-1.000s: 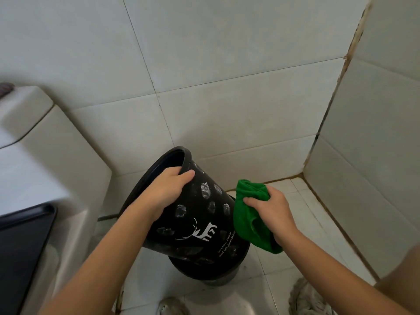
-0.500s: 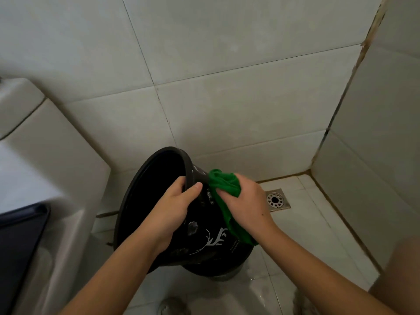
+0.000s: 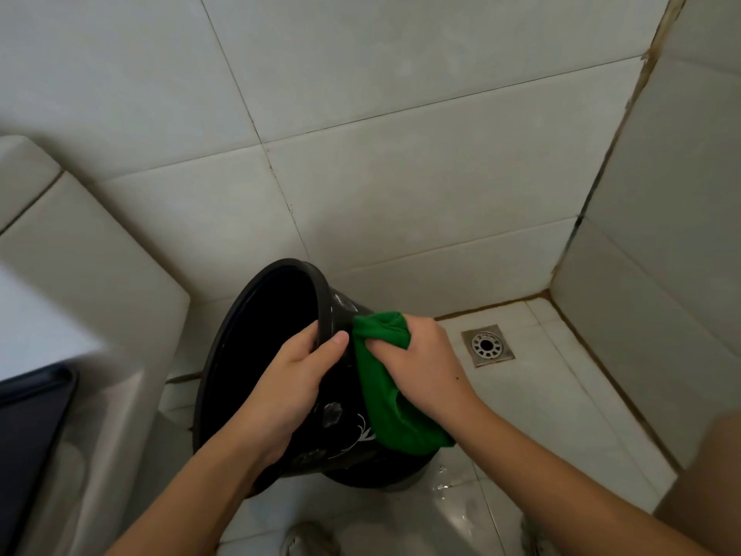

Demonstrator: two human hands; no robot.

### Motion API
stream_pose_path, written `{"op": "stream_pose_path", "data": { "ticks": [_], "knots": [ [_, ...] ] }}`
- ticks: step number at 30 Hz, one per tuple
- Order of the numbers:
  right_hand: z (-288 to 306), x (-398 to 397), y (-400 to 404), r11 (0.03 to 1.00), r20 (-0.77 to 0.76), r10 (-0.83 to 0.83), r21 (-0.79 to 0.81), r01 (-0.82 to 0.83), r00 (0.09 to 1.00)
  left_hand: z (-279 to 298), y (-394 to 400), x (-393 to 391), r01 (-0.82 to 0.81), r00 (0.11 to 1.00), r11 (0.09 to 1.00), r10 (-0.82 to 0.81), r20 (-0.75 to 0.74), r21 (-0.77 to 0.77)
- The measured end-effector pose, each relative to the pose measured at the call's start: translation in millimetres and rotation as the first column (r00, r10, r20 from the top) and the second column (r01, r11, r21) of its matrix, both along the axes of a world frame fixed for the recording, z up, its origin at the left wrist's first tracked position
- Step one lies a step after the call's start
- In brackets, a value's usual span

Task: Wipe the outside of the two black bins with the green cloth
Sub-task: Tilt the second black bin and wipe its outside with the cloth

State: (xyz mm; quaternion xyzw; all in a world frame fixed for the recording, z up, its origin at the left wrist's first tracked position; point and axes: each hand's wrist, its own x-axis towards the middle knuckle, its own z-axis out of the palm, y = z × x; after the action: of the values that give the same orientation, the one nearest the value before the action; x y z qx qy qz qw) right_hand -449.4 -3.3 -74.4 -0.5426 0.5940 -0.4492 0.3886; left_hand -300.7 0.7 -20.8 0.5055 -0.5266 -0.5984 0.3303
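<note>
Head view, nearest first: my left hand [image 3: 294, 379] curls over the rim of the tilted black bin [image 3: 260, 355], thumb outside. My right hand [image 3: 421, 359] bunches the green cloth [image 3: 381, 399] against its outer wall. Beneath sits what may be the second bin [image 3: 373, 473]. Pushing hard could twist the rim loose on the wet floor [image 3: 561, 395].

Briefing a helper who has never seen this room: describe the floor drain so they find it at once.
Start at the corner where the two tiled walls meet the floor. Just out from it, right of the tilted black bin, sits the floor drain. It is the floor's only metal thing: a square plate around a round grate.
</note>
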Motion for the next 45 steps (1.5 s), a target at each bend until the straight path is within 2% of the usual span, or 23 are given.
{"op": "stream_pose_path", "data": {
  "ticks": [2,7,9,14,19,24,29,33,35,39,41,45],
  "knots": [
    [4.0,7.7,5.6,0.999,0.066,0.042,-0.021,-0.04,0.997,0.0,-1.8,1.4,-0.016,1.0,1.0,0.016,-0.012,-0.003],
    [-7.9,-9.1,-13.6,0.993,-0.086,-0.102,0.049,0.106,0.991,0.3,1.3,2.0,-0.013,0.999,1.0,0.013,-0.036,0.01],
    [-7.9,-7.3,-12.4,0.991,-0.086,-0.123,0.043,0.127,0.989,-1.2,2.5,1.6,-0.011,1.0,1.0,0.011,-0.03,-0.001],
    [2.9,8.4,2.5,0.999,0.022,0.015,-0.036,-0.014,1.0,-2.8,3.2,2.9,-0.037,0.998,0.999,0.037,-0.041,-0.009],
    [-3.2,1.0,-6.3,0.996,-0.012,-0.08,-0.047,0.08,0.997,-2.0,4.3,1.2,-0.03,0.999,1.0,0.03,-0.045,0.006],
    [1.9,14.7,10.6,0.993,0.057,0.026,-0.12,-0.019,0.998,-1.3,4.9,-0.5,-0.047,0.998,0.999,0.047,-0.041,0.004],
    [-0.5,8.7,-0.8,0.989,-0.027,-0.105,-0.103,0.102,0.994,-0.1,6.9,-4.5,-0.058,0.997,0.998,0.058,-0.04,0.003],
    [6.2,18.0,13.4,0.988,0.014,-0.001,-0.153,0.004,1.0,0.5,7.4,-6.4,-0.066,0.997,0.998,0.067,-0.044,0.02],
    [4.8,16.0,10.5,0.991,0.029,-0.008,-0.135,0.012,1.0,1.3,7.4,-6.5,-0.079,0.996,0.997,0.08,-0.037,0.022],
    [-1.6,5.3,-5.8,0.992,-0.079,-0.115,-0.067,0.11,0.99,2.2,9.7,-8.3,-0.084,0.996,0.996,0.085,-0.012,0.021],
    [2.3,7.3,-4.8,0.993,-0.097,-0.094,-0.085,0.085,0.991,2.2,10.8,-9.1,-0.084,0.996,0.996,0.084,0.001,0.017],
    [10.4,11.5,0.6,0.996,-0.001,0.008,-0.093,-0.008,1.0,3.0,11.3,-11.4,-0.096,0.995,0.995,0.096,-0.005,0.018]
  ]
}}
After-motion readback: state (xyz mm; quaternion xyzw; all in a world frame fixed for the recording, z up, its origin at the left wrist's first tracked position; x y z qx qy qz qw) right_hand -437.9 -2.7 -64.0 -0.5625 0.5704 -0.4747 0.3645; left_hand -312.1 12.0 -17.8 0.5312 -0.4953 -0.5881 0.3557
